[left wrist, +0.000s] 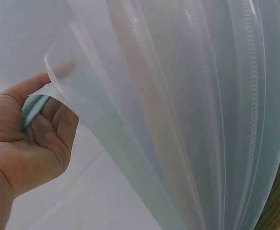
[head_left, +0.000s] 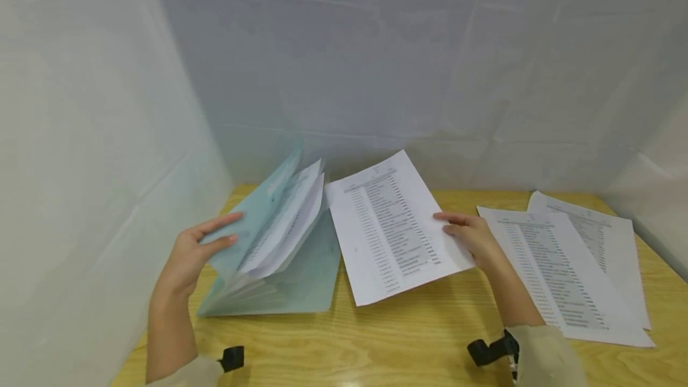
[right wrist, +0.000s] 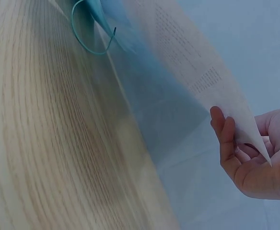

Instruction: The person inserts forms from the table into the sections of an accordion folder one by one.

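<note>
My left hand [head_left: 188,258] grips the raised cover of a pale teal display folder [head_left: 309,294], thumb and fingers on either side of its edge. Printed sheets [head_left: 285,220] stand fanned among the folder's leaves. In the left wrist view, clear plastic pockets [left wrist: 169,96] spread out beside that hand. To the right of the folder, my right hand [head_left: 475,240] pinches a printed sheet [head_left: 398,226] by its right edge and holds it tilted over the table. The right wrist view shows the sheet's underside [right wrist: 178,52], with fingers and thumb at its corner.
Two more printed sheets lie overlapping at the right of the wooden table [head_left: 344,345], the front one [head_left: 564,279] partly covering the rear one [head_left: 618,243]. A teal elastic cord [right wrist: 74,28] loops out from the folder. White sheeting [head_left: 376,64] hangs behind and at both sides.
</note>
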`<action>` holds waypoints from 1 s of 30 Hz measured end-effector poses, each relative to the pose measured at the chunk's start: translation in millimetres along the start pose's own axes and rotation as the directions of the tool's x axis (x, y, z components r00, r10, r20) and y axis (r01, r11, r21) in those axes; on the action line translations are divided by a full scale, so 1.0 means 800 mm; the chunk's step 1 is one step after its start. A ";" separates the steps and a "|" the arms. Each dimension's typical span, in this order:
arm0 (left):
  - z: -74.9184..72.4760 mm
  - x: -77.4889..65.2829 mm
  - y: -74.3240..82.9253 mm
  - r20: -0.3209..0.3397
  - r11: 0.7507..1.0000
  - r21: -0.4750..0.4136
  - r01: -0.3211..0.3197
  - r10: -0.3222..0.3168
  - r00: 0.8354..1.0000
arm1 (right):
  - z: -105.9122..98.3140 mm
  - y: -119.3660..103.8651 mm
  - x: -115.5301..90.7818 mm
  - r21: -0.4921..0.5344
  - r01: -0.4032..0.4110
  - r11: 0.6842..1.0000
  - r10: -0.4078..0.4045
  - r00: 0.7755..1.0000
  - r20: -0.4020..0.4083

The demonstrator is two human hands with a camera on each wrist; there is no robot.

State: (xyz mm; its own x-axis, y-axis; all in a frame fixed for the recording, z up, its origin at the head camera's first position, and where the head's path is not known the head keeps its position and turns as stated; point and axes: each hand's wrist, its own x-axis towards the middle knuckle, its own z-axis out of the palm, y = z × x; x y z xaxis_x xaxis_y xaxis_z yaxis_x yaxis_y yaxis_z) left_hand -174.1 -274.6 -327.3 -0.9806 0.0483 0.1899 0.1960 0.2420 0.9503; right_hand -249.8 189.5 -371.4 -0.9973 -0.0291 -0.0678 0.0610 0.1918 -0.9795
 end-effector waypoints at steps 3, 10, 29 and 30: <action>0.000 0.000 0.000 0.000 1.000 0.004 -0.002 0.002 1.000 | 0.004 -0.002 0.002 -0.011 0.011 1.000 -0.011 1.000 0.005; 0.000 -0.001 0.000 -0.002 1.000 -0.012 0.004 -0.004 1.000 | 0.012 -0.007 0.006 0.007 0.011 1.000 -0.011 1.000 0.015; 0.001 0.000 0.000 -0.002 1.000 -0.007 -0.009 0.009 1.000 | 0.038 -0.016 -0.002 0.003 0.031 1.000 -0.031 0.998 0.054; 0.001 0.000 0.000 -0.002 1.000 -0.005 -0.009 0.009 1.000 | 0.039 -0.017 -0.002 0.009 0.032 0.999 -0.033 0.998 0.050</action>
State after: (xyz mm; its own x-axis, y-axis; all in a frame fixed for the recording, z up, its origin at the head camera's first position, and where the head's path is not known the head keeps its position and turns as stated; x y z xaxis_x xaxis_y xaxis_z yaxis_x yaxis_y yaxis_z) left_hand -173.9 -274.2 -327.8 -0.9788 0.0483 0.1993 0.2050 0.2363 0.9498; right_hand -247.5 156.1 -363.8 -0.9954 -0.0847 -0.0451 0.0290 0.1821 -0.9829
